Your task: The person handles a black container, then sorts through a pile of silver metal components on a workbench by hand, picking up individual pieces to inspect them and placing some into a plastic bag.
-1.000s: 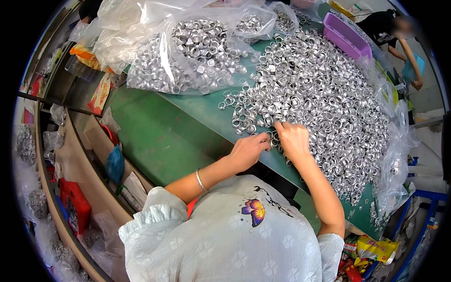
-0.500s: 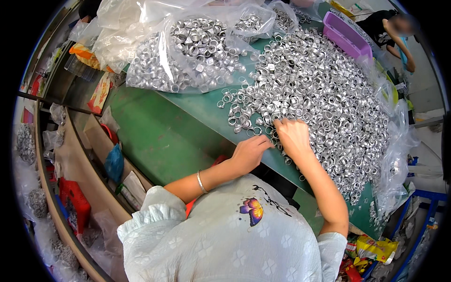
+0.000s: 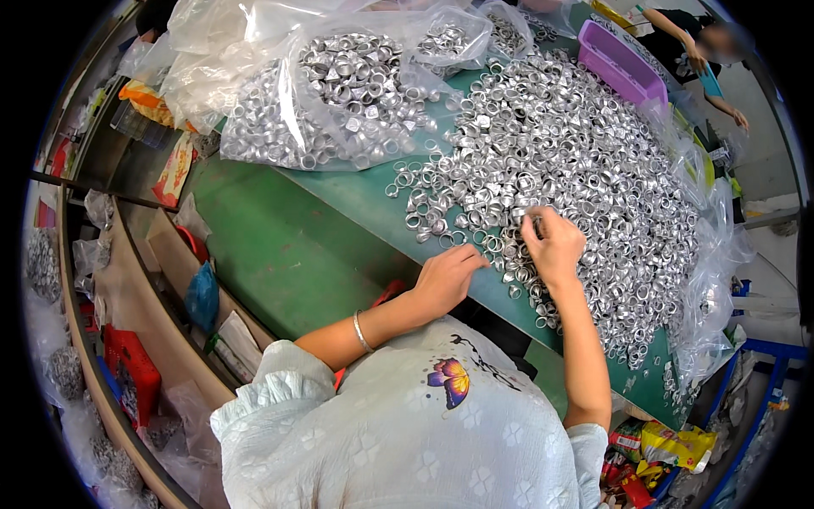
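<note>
A wide heap of silver metal rings (image 3: 593, 187) covers the green table (image 3: 348, 199). Over the near-left part of the heap is my right hand (image 3: 555, 246), its thumb and fingers bent together in a pinch at the rings; what lies between the fingertips is too small to make out. My left hand (image 3: 449, 278) rests by the table's near edge, beside a few loose rings (image 3: 458, 237). Its fingers are curled together, and whatever they hold, if anything, is hidden. A silver bangle (image 3: 362, 331) circles my left wrist.
A clear plastic bag (image 3: 331, 110) full of rings lies at the far left of the heap. Beyond the heap stands a purple plastic basket (image 3: 623, 64). Shelves with a red box (image 3: 131, 373) are at left. Another person (image 3: 678, 42) is at the far right.
My right hand has moved a little to the right over the heap, and its fingers have turned into a pinch. My left hand has hardly moved. The other person's arms have shifted.
</note>
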A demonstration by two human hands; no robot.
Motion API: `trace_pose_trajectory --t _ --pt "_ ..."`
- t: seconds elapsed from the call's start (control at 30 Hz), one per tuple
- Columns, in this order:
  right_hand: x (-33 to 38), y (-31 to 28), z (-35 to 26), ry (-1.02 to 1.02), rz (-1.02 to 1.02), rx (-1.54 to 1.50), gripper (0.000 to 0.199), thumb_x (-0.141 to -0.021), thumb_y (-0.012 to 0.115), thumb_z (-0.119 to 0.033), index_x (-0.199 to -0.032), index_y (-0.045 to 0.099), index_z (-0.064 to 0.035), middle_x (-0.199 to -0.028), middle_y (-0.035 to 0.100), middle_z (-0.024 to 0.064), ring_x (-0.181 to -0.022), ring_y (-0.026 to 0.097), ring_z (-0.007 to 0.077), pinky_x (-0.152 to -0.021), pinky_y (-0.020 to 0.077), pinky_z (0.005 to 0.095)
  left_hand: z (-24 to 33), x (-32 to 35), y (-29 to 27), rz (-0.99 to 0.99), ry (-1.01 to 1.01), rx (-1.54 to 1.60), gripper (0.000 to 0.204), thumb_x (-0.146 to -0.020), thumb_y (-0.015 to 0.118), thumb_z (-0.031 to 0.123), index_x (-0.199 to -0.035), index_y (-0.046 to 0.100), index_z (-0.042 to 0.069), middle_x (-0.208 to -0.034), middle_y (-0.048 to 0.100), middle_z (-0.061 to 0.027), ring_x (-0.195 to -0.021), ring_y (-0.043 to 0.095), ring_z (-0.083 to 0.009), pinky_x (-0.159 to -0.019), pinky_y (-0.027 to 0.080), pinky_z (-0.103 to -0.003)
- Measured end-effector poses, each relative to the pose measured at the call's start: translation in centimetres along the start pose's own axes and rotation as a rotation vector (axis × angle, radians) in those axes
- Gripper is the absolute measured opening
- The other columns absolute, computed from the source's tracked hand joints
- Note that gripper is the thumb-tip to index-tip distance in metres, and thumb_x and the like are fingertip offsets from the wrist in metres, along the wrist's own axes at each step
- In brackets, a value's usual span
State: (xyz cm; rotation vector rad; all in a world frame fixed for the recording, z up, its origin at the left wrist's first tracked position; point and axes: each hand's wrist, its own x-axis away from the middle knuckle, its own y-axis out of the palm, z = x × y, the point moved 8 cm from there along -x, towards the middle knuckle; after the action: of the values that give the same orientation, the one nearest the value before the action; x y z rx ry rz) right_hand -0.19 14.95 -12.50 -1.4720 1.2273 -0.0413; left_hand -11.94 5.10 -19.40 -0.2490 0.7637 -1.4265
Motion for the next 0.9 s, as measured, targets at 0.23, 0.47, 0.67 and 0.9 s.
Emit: trace_pose_trajectory --t 0.23,0.47,0.67,0.9 --pt "2.7 1.2 6.2 0.642 0.023 -0.731 0.008 -0.079 0.062 0.0 -0.086 0.061 -0.0017 -0.056 0.043 -0.0071 -0.053 0.04 0.002 -0.05 0.0296 0.0179 0.1 -0.5 -0.4 0.028 -0.012 0.086 0.028 -0.074 0.052 -0.013 -0.093 0.062 0.004 -0.086 0.059 -0.0092 -0.076 0.062 -0.025 -0.066 0.049 -0.032" --pt "2.8 0.2 5.9 0.65 0.092 -0.809 0.013 -0.08 0.058 0.005 -0.092 0.056 -0.0009 -0.088 0.061 0.0027 -0.074 0.054 0.0056 -0.061 0.0431 0.0189 -0.8 -2.4 0.3 -0.005 -0.271 0.524 0.022 -0.088 0.053 0.002 -0.107 0.062 0.003 -0.084 0.063 -0.0039 -0.071 0.057 -0.0109 -0.059 0.044 -0.024" --pt "2.8 -0.3 3.9 0.653 -0.005 -0.669 0.041 -0.078 0.061 0.003 -0.118 0.056 -0.0011 -0.092 0.063 0.0044 -0.06 0.049 0.0027 -0.049 0.0358 0.0189 0.4 -5.4 3.7 -0.176 -0.546 1.057 0.028 -0.092 0.057 0.022 -0.111 0.06 0.002 -0.079 0.062 -0.0001 -0.059 0.041 -0.0024 -0.051 0.034 -0.018" --pt "2.4 -1.3 2.3 0.458 -0.23 -0.596 0.024 -0.073 0.066 0.001 -0.097 0.067 0.0018 -0.083 0.062 0.0054 -0.057 0.044 0.0069 -0.052 0.0376 0.0207 0.3 -6.1 4.5 -0.295 -0.497 0.954 0.018 -0.089 0.06 0.02 -0.085 0.067 0.005 -0.065 0.056 0.0043 -0.053 0.039 -0.0009 -0.047 0.03 -0.018"
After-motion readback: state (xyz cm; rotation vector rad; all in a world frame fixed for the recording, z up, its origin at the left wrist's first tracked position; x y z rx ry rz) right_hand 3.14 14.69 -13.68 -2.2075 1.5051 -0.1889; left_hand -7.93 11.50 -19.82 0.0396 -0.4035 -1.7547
